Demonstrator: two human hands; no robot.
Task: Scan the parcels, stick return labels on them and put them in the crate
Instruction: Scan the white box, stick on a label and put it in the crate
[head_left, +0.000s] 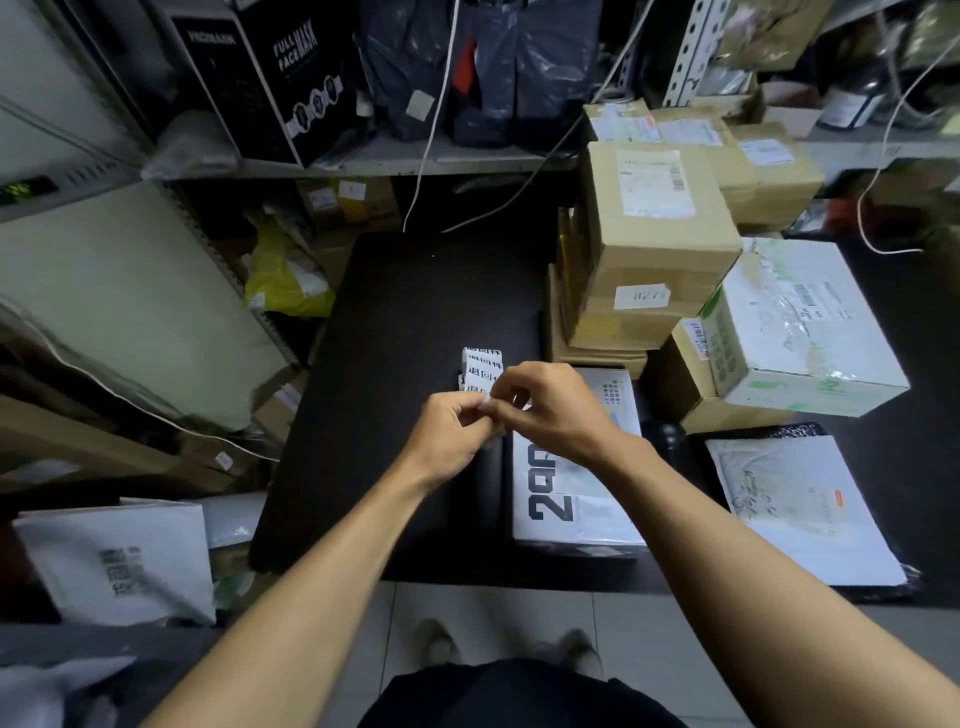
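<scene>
Both hands, the left hand (454, 434) and right hand (545, 410), pinched a strip of return labels (483, 366) together above the table (415, 312). The white parcel (576, 499) lay just below and right of them, nearer the right hand, its long axis running away from the person.

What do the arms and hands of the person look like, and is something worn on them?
Both forearms are bare up to the frame edge; no sleeves show. The left hand and right hand have no gloves, and no watch, ring or wristband is visible.
</scene>
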